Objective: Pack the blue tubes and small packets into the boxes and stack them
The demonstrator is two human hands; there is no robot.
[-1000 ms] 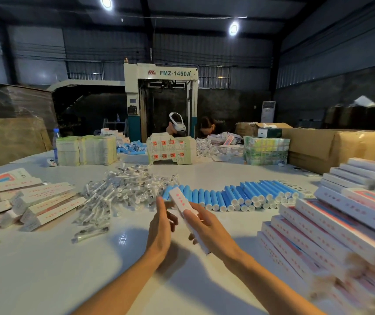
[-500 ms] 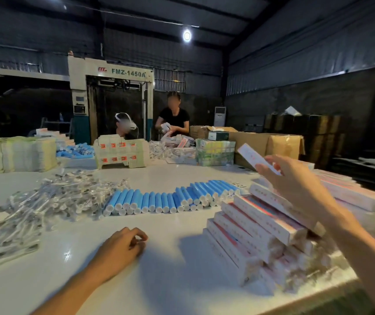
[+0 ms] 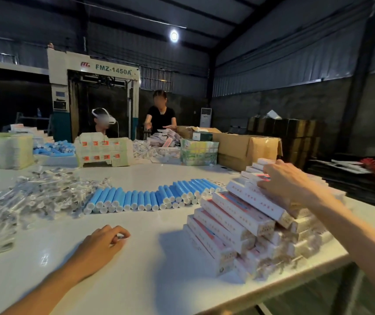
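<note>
A row of blue tubes (image 3: 150,196) with white caps lies across the middle of the white table (image 3: 154,276). Left of them spreads a heap of small clear packets (image 3: 29,196). A stepped stack of long white boxes (image 3: 241,221) with red print fills the right side. My right hand (image 3: 284,180) lies palm down on top of that stack, pressing a box against it; the box is mostly hidden under the fingers. My left hand (image 3: 104,244) rests on the bare table in front, fingers loosely curled, holding nothing.
Two people work at the far side of the table. Flat carton blanks (image 3: 103,151), more blue tubes (image 3: 56,148), a wrapped bundle (image 3: 199,152) and a brown cardboard box (image 3: 248,148) stand at the back. The table's right edge runs just beyond the box stack.
My right hand carried a box from the centre up to the right and has lowered it onto the stack. My left hand let go and dropped to the table. The view swung right.
</note>
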